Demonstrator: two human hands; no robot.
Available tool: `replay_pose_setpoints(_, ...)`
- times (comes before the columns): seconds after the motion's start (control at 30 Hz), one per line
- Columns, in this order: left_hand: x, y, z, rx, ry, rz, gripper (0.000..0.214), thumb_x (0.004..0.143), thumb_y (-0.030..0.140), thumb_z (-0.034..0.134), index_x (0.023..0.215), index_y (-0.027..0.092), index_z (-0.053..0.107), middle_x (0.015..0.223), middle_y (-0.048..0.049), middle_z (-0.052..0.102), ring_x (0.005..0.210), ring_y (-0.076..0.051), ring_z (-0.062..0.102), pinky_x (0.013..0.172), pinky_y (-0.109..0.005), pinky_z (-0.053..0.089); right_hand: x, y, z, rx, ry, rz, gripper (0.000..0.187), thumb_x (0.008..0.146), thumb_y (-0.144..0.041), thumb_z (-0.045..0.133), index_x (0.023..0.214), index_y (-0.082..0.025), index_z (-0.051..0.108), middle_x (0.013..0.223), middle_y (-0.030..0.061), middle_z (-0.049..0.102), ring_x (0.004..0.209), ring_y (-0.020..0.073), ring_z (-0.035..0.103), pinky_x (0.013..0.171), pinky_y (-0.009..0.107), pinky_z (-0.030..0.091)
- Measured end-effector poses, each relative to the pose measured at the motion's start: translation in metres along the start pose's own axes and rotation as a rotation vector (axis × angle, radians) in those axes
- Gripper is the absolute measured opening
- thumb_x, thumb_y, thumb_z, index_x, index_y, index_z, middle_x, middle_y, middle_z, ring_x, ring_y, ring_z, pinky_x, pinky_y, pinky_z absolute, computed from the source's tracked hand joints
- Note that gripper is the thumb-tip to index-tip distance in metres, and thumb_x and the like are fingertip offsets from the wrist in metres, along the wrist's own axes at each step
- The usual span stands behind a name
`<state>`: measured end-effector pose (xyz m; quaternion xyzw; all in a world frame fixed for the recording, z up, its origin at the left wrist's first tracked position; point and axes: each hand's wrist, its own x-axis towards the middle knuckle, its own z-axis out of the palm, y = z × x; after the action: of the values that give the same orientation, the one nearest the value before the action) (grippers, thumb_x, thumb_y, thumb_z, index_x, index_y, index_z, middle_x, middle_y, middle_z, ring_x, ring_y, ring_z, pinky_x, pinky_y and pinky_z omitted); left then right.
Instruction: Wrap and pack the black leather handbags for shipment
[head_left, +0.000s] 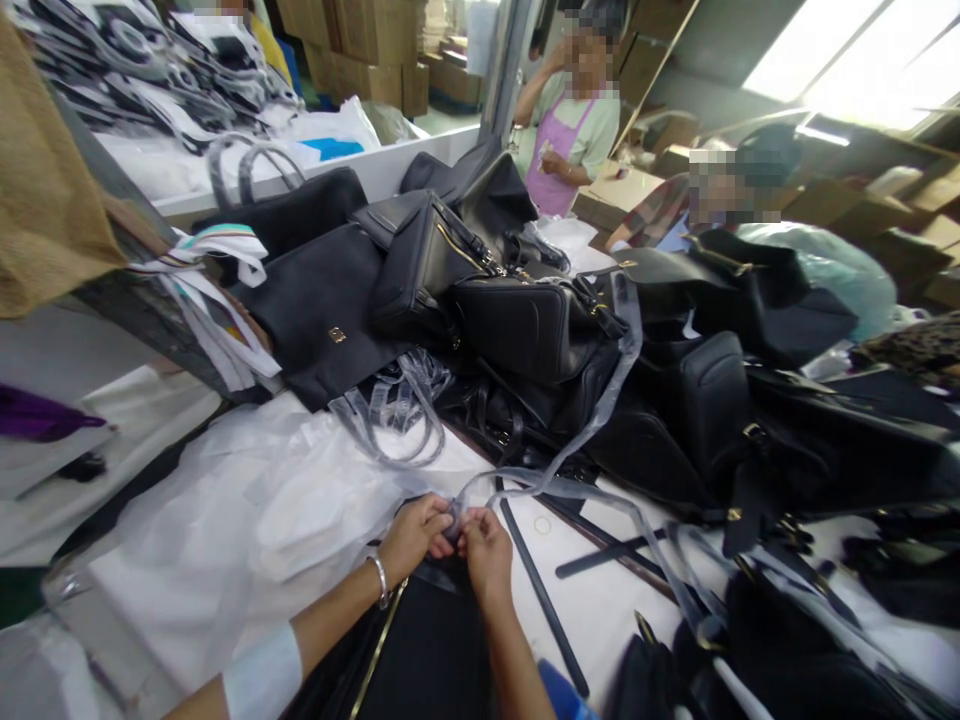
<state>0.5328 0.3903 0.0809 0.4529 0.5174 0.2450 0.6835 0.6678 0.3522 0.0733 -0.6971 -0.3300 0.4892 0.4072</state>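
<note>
My left hand (415,538) and my right hand (486,548) meet at the near middle of the table, fingers pinched together on the end of a long strap wrapped in clear plastic (592,425). The strap runs up and to the right from my fingers to a black handbag (525,325) on top of a pile. A silver bangle sits on my left wrist. Under my hands lies a dark bag panel (427,650) with a gold trim line.
Several black handbags (720,420) are heaped across the table. Crumpled clear plastic wrapping (255,500) lies at left. Loose black straps (540,600) lie on the white tabletop. Two people (570,130) are at the far side, with cardboard boxes (375,40) behind.
</note>
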Motion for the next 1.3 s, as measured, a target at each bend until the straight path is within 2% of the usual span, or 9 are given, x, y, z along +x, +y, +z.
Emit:
replay_pose_setpoints(0.17, 0.006, 0.013, -0.008, 0.12, 0.044, 0.026, 0.039, 0.087, 0.042, 0.048, 0.109, 0.014, 0.062, 0.05, 0.0032, 0.06, 0.041, -0.012, 0.055, 0.043, -0.021, 0.04, -0.013, -0.001, 0.006, -0.138, 0.018, -0.081, 0.025, 0.087, -0.046, 0.053, 0.082, -0.022, 0.059, 0.059, -0.0026, 0.06, 0.053, 0.0159, 0.057, 0.054, 0.025, 0.042)
replay_pose_setpoints(0.3, 0.011, 0.025, -0.011, 0.243, 0.004, 0.057, 0.039, 0.084, 0.044, 0.052, 0.108, 0.017, 0.068, 0.063, 0.0019, 0.066, 0.042, -0.011, 0.048, 0.043, -0.023, 0.034, -0.018, -0.002, 0.009, -0.229, 0.035, -0.118, 0.025, 0.091, -0.044, 0.047, 0.083, -0.022, 0.057, 0.061, -0.0014, 0.061, 0.056, 0.0175, 0.059, 0.057, 0.026, 0.041)
replay_pose_setpoints(0.43, 0.018, 0.03, -0.008, 0.364, -0.044, 0.113, 0.02, 0.078, 0.034, 0.059, 0.077, 0.017, 0.07, 0.068, 0.001, 0.065, 0.06, -0.014, 0.054, 0.053, -0.023, 0.034, -0.022, -0.002, 0.011, -0.344, 0.089, -0.215, 0.024, 0.093, -0.04, 0.043, 0.085, -0.022, 0.056, 0.069, 0.0019, 0.063, 0.063, 0.0187, 0.059, 0.061, 0.028, 0.041)
replay_pose_setpoints(0.5, 0.02, 0.03, -0.007, 0.417, -0.05, 0.134, 0.017, 0.077, 0.028, 0.058, 0.064, 0.017, 0.064, 0.062, 0.0019, 0.061, 0.062, -0.014, 0.054, 0.056, -0.023, 0.034, -0.023, 0.001, 0.011, -0.323, 0.036, -0.219, 0.024, 0.092, -0.039, 0.044, 0.082, -0.022, 0.056, 0.068, 0.0016, 0.062, 0.062, 0.0179, 0.058, 0.06, 0.028, 0.041)
replay_pose_setpoints(0.6, 0.018, 0.028, -0.009, 0.466, -0.053, 0.139, 0.024, 0.083, 0.031, 0.051, 0.066, 0.018, 0.062, 0.052, 0.0044, 0.054, 0.05, -0.013, 0.05, 0.053, -0.024, 0.032, -0.019, 0.003, 0.004, -0.125, -0.077, -0.082, 0.027, 0.09, -0.044, 0.047, 0.082, -0.02, 0.056, 0.062, -0.0007, 0.059, 0.054, 0.0153, 0.055, 0.052, 0.025, 0.042)
replay_pose_setpoints(0.77, 0.003, 0.023, -0.007, 0.504, -0.076, 0.229, 0.03, 0.09, 0.035, 0.046, 0.069, 0.019, 0.061, 0.057, 0.0024, 0.059, 0.058, -0.015, 0.056, 0.059, -0.025, 0.036, 0.007, -0.017, -0.015, 0.385, 0.019, 0.094, 0.06, 0.08, -0.056, 0.062, 0.122, -0.019, 0.041, 0.073, -0.0003, 0.066, 0.049, 0.0115, 0.053, 0.043, 0.021, 0.041)
replay_pose_setpoints(0.93, 0.0, 0.014, 0.004, 0.342, -0.113, 0.254, 0.02, 0.086, 0.027, 0.048, 0.075, 0.017, 0.062, 0.075, -0.0021, 0.065, 0.068, -0.016, 0.061, 0.063, -0.025, 0.044, 0.022, -0.031, -0.011, 0.599, -0.076, 0.073, 0.049, 0.076, -0.048, 0.073, 0.108, -0.018, 0.052, 0.087, 0.0025, 0.067, 0.044, 0.0033, 0.04, 0.04, 0.017, 0.032)
replay_pose_setpoints(1.13, -0.001, 0.013, 0.0, 0.2, -0.137, 0.167, 0.017, 0.082, 0.017, 0.044, 0.074, 0.016, 0.06, 0.068, -0.002, 0.066, 0.065, -0.016, 0.062, 0.064, -0.026, 0.047, 0.011, -0.008, 0.008, 0.23, -0.13, -0.047, 0.036, 0.085, -0.054, 0.058, 0.089, -0.019, 0.056, 0.047, -0.0103, 0.044, 0.038, 0.0086, 0.038, 0.042, 0.02, 0.035)
replay_pose_setpoints(1.3, -0.007, 0.047, -0.012, 0.314, -0.013, 0.162, 0.022, 0.087, 0.03, 0.048, 0.099, 0.017, 0.062, 0.094, -0.0074, 0.07, 0.082, -0.02, 0.066, 0.076, -0.031, 0.05, -0.003, -0.014, 0.006, -0.134, 0.022, -0.16, 0.033, 0.094, -0.047, 0.039, 0.088, -0.021, 0.06, 0.067, 0.0017, 0.063, 0.059, 0.0179, 0.058, 0.057, 0.028, 0.047)
